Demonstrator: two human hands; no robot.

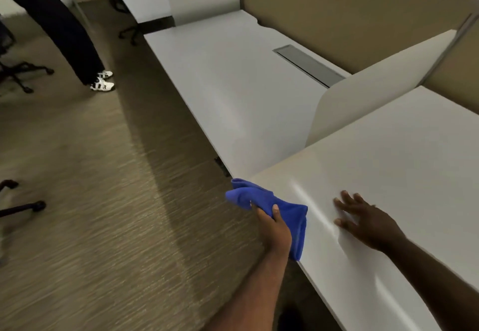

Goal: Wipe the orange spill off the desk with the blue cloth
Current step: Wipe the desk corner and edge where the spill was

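Note:
My left hand [273, 227] grips the crumpled blue cloth [264, 198] just off the front edge of the near white desk [404, 154], with the cloth hanging past the desk's corner. My right hand [363, 219] lies flat on that desk, palm down, fingers spread, holding nothing. No orange spill shows on either desk surface in this view.
A second white desk [233, 76] runs ahead, split from the near one by a white divider panel [368, 92]; a grey cable hatch [308, 65] sits in it. A person's legs [64, 27] stand on the carpet at far left, beside office chair bases [18, 71].

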